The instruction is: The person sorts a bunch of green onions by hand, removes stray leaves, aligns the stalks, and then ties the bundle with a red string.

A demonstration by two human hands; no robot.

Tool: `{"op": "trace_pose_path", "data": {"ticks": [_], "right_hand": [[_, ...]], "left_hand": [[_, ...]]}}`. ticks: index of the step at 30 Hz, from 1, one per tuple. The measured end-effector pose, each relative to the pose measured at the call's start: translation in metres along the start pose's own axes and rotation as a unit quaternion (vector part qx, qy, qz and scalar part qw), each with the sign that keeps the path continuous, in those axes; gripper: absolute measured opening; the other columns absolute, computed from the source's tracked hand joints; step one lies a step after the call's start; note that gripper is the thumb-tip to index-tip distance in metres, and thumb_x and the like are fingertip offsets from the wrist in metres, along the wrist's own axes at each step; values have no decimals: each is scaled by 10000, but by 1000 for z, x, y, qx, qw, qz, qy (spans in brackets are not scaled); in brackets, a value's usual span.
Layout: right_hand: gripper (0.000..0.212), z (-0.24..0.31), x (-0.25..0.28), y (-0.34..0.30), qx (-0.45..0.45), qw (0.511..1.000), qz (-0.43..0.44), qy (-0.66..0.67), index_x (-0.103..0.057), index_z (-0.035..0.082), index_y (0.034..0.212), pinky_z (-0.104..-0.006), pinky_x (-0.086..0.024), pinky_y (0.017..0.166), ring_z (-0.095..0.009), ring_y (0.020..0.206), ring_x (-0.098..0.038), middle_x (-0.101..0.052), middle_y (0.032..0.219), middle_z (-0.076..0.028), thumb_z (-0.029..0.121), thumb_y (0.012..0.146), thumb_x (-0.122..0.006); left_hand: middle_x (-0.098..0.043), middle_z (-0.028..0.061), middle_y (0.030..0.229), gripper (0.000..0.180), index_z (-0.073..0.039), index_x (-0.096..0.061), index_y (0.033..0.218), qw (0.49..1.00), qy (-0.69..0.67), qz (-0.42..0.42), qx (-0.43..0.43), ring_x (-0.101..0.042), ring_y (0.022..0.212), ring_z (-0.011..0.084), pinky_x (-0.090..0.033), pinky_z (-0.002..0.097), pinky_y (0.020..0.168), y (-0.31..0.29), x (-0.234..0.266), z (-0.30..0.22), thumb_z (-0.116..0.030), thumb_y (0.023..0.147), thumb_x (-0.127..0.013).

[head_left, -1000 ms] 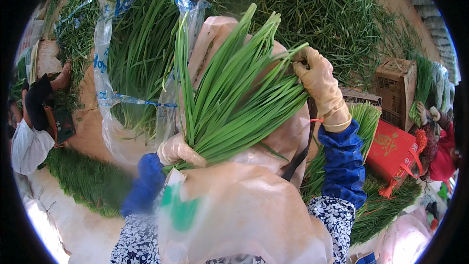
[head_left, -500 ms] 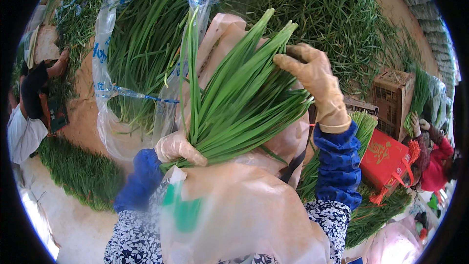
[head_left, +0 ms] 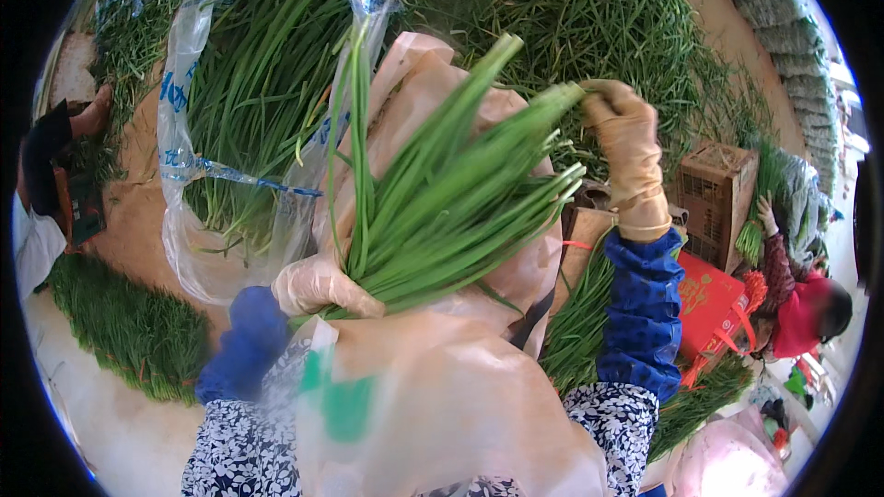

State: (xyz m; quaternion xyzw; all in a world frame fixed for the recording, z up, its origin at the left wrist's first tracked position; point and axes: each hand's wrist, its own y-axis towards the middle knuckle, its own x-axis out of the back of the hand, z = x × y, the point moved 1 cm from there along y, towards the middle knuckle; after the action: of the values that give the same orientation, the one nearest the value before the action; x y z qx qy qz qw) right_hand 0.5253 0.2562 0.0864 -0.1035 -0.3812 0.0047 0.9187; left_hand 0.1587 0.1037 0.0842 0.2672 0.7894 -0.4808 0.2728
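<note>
A loose bunch of garlic chives [head_left: 433, 212] fans out across my lap, pale cut ends toward the upper right. My left hand [head_left: 327, 290], in a pale glove, is closed round its lower end. At the upper right my right hand [head_left: 626, 129], in a tan glove, has its fingers curled in a pinch at the pale ends of some stalks. Motion blurs the stalks there, and the fingertips are partly hidden. A pale plastic apron [head_left: 451, 387] covers my front, under the bunch.
A clear plastic bag [head_left: 175, 212] full of long chives lies open at the left. Loose chives [head_left: 571, 28] are heaped beyond. At the right stand a brown crate [head_left: 718, 189] and a red bag [head_left: 704, 304], near a co-worker in red [head_left: 796, 317]. Another person's leg [head_left: 46, 147] shows far left.
My right hand has moved slightly right, its fingers curling in. Some stalk ends have shifted right toward it. My left hand keeps its hold on the bunch.
</note>
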Motion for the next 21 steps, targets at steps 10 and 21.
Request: {"op": "trace_pose_path", "data": {"ticks": [10, 21], "right_hand": [[479, 32, -3, -26, 392, 880, 132, -231, -718, 85, 1189, -400, -440, 1060, -315, 1197, -585, -675, 1167, -117, 36, 717, -781], [718, 36, 28, 35, 12, 903, -25, -429, -587, 72, 1410, -465, -508, 960, -342, 1203, -596, -596, 1387, -196, 515, 862, -727]], "left_hand": [[-545, 113, 1424, 1033, -64, -329, 1521, 997, 52, 62, -14, -532, 1298, 229, -436, 390, 1099, -2, 7, 6, 43, 647, -870], [-488, 115, 1479, 1093, -71, -226, 1550, 994, 74, 69, -28, -486, 1346, 240, -401, 403, 1133, -3, 8, 8, -1, 676, -879]]}}
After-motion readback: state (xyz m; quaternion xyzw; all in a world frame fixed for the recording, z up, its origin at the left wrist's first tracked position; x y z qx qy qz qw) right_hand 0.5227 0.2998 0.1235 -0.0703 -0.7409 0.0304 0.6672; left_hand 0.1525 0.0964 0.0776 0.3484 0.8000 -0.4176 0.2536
